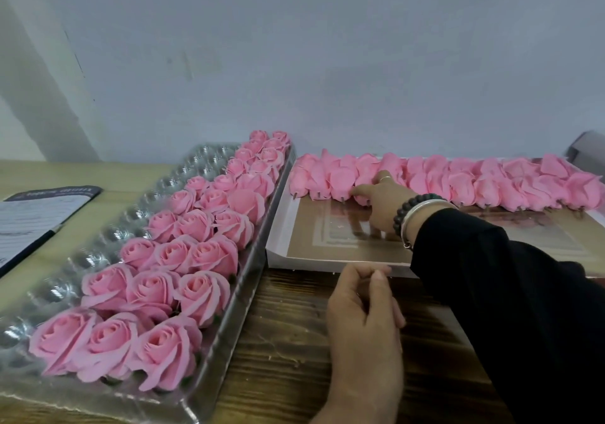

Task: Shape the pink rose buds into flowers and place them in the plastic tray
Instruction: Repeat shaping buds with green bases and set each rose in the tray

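Note:
A clear plastic tray (183, 174) lies on the left, with several shaped pink roses (163, 348) filling its right-hand cups. A long row of pink rose buds (458, 184) lies along the back of a flat white box (278, 237) on the right. My right hand (381, 207), in a black sleeve with bracelets at the wrist, reaches into the left part of the row. Its thumb and forefinger pinch one bud (368, 174). My left hand (363, 322) rests on the wooden table (278, 341) in front of the box, fingers loosely curled, holding nothing.
The tray's left-hand cups (65, 279) hold no roses. A printed paper (29, 217) with a dark pen (32, 243) on it lies at the far left. A plain wall stands close behind the table. A grey object (589, 148) shows at the right edge.

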{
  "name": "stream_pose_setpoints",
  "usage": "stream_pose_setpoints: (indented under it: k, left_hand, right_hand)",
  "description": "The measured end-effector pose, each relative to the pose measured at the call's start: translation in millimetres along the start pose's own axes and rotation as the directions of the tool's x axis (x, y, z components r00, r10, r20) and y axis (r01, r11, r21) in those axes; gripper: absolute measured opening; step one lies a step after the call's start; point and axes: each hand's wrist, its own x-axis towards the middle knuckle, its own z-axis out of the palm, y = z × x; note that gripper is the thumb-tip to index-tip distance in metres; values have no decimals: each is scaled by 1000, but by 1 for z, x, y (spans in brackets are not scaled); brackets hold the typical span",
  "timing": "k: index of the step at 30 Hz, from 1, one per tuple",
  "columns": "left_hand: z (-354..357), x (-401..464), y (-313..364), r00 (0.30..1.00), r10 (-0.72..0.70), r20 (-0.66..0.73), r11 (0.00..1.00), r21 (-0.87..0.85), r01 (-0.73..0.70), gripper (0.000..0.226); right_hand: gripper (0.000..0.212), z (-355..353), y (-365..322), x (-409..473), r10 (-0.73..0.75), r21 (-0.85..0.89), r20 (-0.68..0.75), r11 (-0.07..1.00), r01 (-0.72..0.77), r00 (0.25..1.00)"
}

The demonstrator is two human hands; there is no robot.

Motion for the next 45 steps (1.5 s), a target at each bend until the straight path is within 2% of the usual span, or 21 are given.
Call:
stream_pose_setpoints:
  k: [4, 9, 11, 14, 16, 18, 20, 22, 24, 26, 28, 31, 35, 41, 43, 45]
  left_hand:
    - [0, 1, -2, 1000, 12, 8, 997, 76, -12, 22]
    - [-1, 1, -1, 999, -3, 40, 996, 89, -1, 21]
    - [-1, 2, -1, 999, 18, 39, 995, 96, -22, 21]
    - [0, 3, -4, 998, 55, 27, 995, 79, -57, 21]
    - [0, 3, -5, 999, 41, 22, 998, 35, -42, 24]
    - [1, 4, -4, 1000, 25, 7, 999, -28, -25, 25]
    - [0, 7, -4, 1000, 19, -1, 996, -92, -19, 25]
    - [-2, 11, -6, 999, -9, 34, 983, -183, 15, 41]
    - [-3, 13, -8, 990, -41, 132, 957, -281, 77, 64]
    - [-2, 12, -6, 968, -69, 242, 916, -369, 158, 80]
    - [-3, 10, -2, 939, -97, 331, 876, -420, 238, 88]
    - [-8, 8, 3, 884, -90, 459, 852, -424, 307, 91]
    - [-16, 8, 5, 847, -92, 523, 835, -423, 352, 100]
    - [-18, 7, 5, 834, -32, 551, 839, -439, 322, 56]
    - [-18, 8, 6, 840, -20, 542, 827, -463, 318, 54]
    - [-19, 8, 7, 852, -31, 522, 821, -473, 320, 67]
  right_hand:
    - [54, 2, -3, 7, -73, -2, -77, 997, 73, 994]
    - [40, 2, -9, 9, -4, -33, -119, 999, 0, 993]
    - [34, 5, -5, 5, 20, 71, -206, 997, -5, 978]
    - [28, 5, 1, -9, 99, 373, -350, 927, 42, 932]
    - [23, 4, 2, -26, 121, 539, -432, 829, 148, 893]
    - [18, 6, -2, -48, 146, 696, -471, 668, 264, 870]
    - [19, 10, -8, -78, 166, 786, -500, 499, 366, 850]
    - [23, 17, -13, -107, 172, 825, -518, 359, 436, 838]
    - [26, 27, -15, -132, 177, 863, -495, 214, 457, 851]
    - [23, 37, -14, -149, 176, 909, -414, 38, 414, 893]
    - [22, 45, -13, -160, 174, 926, -363, -40, 375, 915]
    - [27, 52, -12, -168, 181, 908, -416, 37, 417, 891]
    - [14, 57, -13, -175, 119, 892, -449, 111, 438, 885]
    - [19, 56, -16, -175, 67, 851, -515, 162, 500, 854]
    - [19, 57, -16, -175, 57, 853, -511, 160, 497, 858]
    - [16, 57, -16, -175, 53, 849, -517, 162, 504, 854]
